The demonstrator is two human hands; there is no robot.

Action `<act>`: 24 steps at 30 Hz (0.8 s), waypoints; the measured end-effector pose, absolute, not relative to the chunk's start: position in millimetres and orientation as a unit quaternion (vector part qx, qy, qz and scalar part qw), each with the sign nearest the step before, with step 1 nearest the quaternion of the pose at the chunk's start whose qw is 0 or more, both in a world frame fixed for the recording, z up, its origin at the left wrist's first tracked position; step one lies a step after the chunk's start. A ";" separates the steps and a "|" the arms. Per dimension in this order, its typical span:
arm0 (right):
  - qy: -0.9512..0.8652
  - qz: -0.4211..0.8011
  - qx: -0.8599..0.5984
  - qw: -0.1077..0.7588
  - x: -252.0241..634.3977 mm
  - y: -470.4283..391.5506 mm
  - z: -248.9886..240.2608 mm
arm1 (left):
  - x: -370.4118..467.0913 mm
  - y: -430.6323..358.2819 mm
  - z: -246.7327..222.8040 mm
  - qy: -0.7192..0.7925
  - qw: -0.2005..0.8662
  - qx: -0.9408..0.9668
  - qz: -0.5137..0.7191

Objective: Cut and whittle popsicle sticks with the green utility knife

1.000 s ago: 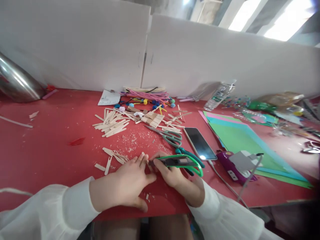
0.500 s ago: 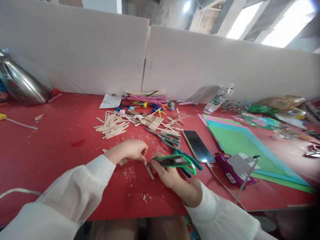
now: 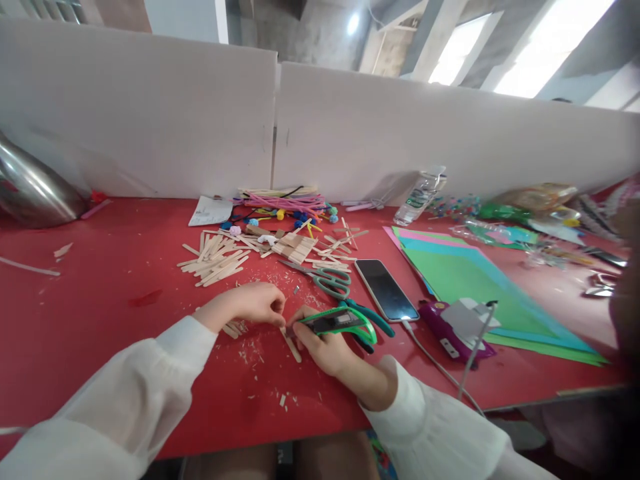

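My right hand (image 3: 320, 343) is closed around a green-and-black utility knife (image 3: 333, 321). The knife's tip end meets a wooden craft stick (image 3: 293, 348) low on the red table. With bent fingers, my left hand (image 3: 263, 305) pinches the far end of that stick; its fingertips partly cover it. Wood shavings and small chips (image 3: 283, 400) lie around both hands. More craft sticks (image 3: 231, 329) rest under and beside my left wrist, and a larger pile of sticks (image 3: 220, 259) spreads behind it.
Scissors (image 3: 333, 281) and teal-handled pliers (image 3: 373, 317) lie just beyond my right hand. Farther right are a phone (image 3: 386, 290) on a cable, a purple power strip (image 3: 445, 333) and coloured paper sheets (image 3: 480, 287). Pipe cleaners (image 3: 280, 202), a plastic bottle (image 3: 420, 197) and a metal jug (image 3: 35, 183) stand or lie behind.
The whole view has shifted slightly, so the table's things appear farther left. Both hands keep nearly the same pose at the stick, the knife still in my right hand.
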State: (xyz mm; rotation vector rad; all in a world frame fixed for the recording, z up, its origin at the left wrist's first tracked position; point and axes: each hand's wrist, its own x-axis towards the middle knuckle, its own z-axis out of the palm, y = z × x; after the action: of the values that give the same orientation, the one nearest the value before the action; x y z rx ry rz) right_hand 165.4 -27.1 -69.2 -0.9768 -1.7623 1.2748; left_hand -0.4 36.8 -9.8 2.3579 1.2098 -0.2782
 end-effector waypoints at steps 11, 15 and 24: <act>-0.712 0.440 -0.390 0.384 172.2 -29.0 -67.5 | 1.1 20.6 -25.2 0.463 0.212 0.861 -0.022; -0.722 0.434 -0.393 0.369 175.6 -29.3 -69.8 | 0.8 21.2 -26.0 0.469 0.224 0.854 -0.019; -0.730 0.444 -0.393 0.340 173.8 -33.1 -63.2 | 3.4 23.5 -23.9 0.490 0.247 0.835 -0.038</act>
State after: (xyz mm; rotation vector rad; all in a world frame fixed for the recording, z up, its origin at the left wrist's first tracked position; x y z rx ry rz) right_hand 173.8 -33.1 -63.2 -1.0241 -1.8994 1.1569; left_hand 3.4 23.5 -23.9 2.2781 1.3361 -0.1048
